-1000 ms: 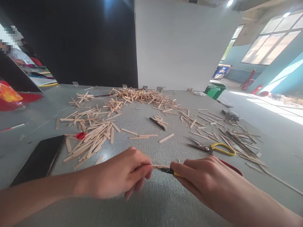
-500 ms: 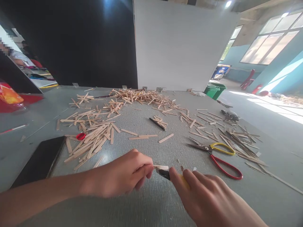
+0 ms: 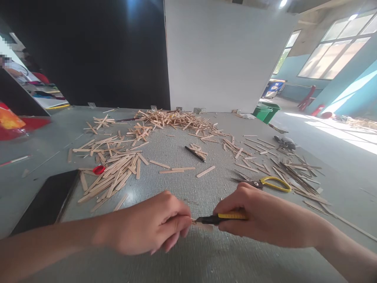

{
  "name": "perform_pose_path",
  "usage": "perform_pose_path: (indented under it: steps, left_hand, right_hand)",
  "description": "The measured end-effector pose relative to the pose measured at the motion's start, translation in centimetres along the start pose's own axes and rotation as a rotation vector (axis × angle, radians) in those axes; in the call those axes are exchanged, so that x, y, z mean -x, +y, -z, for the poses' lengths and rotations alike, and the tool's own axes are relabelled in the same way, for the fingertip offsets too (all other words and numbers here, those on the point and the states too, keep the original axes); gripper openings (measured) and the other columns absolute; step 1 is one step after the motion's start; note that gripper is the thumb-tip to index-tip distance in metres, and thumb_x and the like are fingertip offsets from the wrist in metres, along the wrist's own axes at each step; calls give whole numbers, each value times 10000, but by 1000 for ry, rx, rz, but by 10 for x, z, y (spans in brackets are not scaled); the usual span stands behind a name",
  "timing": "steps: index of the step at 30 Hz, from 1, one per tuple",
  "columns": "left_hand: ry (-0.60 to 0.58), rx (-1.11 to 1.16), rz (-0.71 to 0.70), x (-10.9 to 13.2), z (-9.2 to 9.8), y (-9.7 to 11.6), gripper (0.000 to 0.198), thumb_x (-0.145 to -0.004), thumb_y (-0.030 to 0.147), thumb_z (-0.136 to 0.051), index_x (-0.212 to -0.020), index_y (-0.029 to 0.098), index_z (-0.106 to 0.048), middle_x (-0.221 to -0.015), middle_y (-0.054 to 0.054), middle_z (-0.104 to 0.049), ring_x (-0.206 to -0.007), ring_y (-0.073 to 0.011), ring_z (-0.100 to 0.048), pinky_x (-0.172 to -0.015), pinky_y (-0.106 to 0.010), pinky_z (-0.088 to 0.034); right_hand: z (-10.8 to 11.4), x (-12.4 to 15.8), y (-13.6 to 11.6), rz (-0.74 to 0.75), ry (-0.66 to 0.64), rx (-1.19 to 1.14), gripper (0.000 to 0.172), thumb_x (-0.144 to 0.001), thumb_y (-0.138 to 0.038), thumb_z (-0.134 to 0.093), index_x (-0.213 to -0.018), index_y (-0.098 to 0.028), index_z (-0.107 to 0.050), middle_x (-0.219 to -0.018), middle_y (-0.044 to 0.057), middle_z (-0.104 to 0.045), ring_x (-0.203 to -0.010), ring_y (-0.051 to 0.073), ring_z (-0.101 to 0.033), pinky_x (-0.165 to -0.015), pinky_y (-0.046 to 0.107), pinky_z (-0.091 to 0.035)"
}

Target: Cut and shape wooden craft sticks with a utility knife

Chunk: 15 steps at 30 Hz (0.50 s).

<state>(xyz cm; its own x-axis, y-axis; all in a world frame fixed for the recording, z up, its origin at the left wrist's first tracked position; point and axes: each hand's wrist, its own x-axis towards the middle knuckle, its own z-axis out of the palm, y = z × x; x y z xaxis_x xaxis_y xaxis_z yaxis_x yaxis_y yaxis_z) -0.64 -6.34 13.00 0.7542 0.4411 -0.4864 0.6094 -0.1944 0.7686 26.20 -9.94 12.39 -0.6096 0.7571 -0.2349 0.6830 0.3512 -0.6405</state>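
Between the thumb and fingers of my left hand (image 3: pixel 160 223) a wooden craft stick (image 3: pixel 205 226) is pinched, its free end sticking out to the right. My right hand (image 3: pixel 256 216) is wrapped round a yellow and black utility knife (image 3: pixel 229 216). The knife's dark tip meets the stick close to my left fingertips; the exact contact is too blurred to make out. Behind my right hand lie scissors (image 3: pixel 260 183) with one yellow handle in sight, the other handle covered by the hand.
Loose craft sticks (image 3: pixel 118 173) lie in heaps across the grey table (image 3: pixel 165 147). A black phone (image 3: pixel 47 200) is at the left, near a red ring (image 3: pixel 99 169). A dark pen (image 3: pixel 194 153) rests mid-table. Black and white panels (image 3: pixel 212 59) stand at the back.
My right hand has turned and risen with the knife, now lying nearly level and covering the scissors' red handle. My left hand has dropped slightly, still pinching the stick, which now tilts downward.
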Motion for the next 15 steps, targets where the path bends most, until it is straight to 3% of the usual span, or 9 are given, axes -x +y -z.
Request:
perform_pose_path:
  steps: [2,7,15]
  left_hand:
    - [-7,1,-1,0,0,-1,337,-1073,313,-439,-768,198,-524,-641,34,-577,-485,-79,-467,-478,-164,-387]
    - [9,32,-17,-2,-1,-6,332,-1061,345,-462,-771,202,-534,-617,31,-572,-463,-85,-462,-450,-166,-376]
    - [-13,32,-26,-1,0,-2,308,-1050,322,-465,-773,206,-531,-623,33,-578,-463,-80,-464,-446,-153,-364]
  right_hand:
    - [2,-4,4,-8,-72,-104,277,-986,-326,-647,-744,-192,-628,-626,-79,-468,-582,75,-360,-520,212,-294]
    - [7,-12,11,-158,-212,-332,315,-969,-396,-670,-741,-184,-619,-613,-51,-570,-480,56,-446,-412,153,-318]
    - [3,-17,23,-230,-290,-526,280,-927,-440,-730,-849,-171,-718,-638,-44,-586,-431,49,-440,-352,137,-328]
